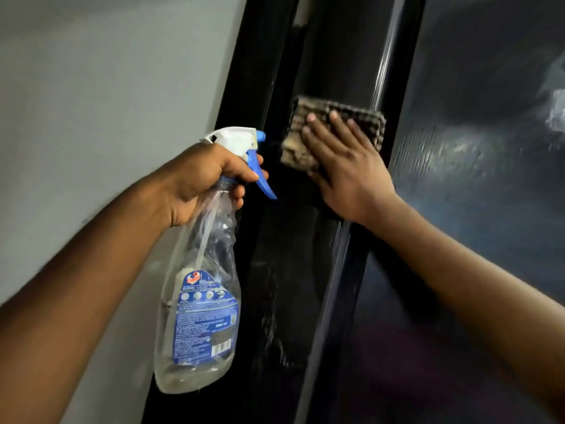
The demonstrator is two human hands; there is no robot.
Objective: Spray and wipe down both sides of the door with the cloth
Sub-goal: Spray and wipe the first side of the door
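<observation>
Here, seen from the head camera, the right hand [345,166] is pressing the folded, checked cloth [301,117] flat against the dark upright member of the door [290,270]. Its fingers are lying straight and spread over the fabric, not curling round it. The left hand [201,179] is gripping the neck of the clear spray bottle [198,301], fingers wrapping just below the blue trigger [264,182]; whether a finger is actually bearing on the trigger cannot be told. The bottle is hanging close beside the door's left edge, in front of the grey wall [91,87], with its nozzle [260,136] facing the door. The cloth is sitting just to the right of the nozzle and slightly above it, so any spray would be landing beside or below the cloth. The door member's long axis is running top to bottom, leaning leftward toward the bottom of the view, and wet streaks [275,316] are showing on it below the hand. Judged from this, the wiping hand is the nearer one to the work, and its coming stroke is likely following that axis downward through the streaks. The darker glass panel [489,179] is lying to the right.
</observation>
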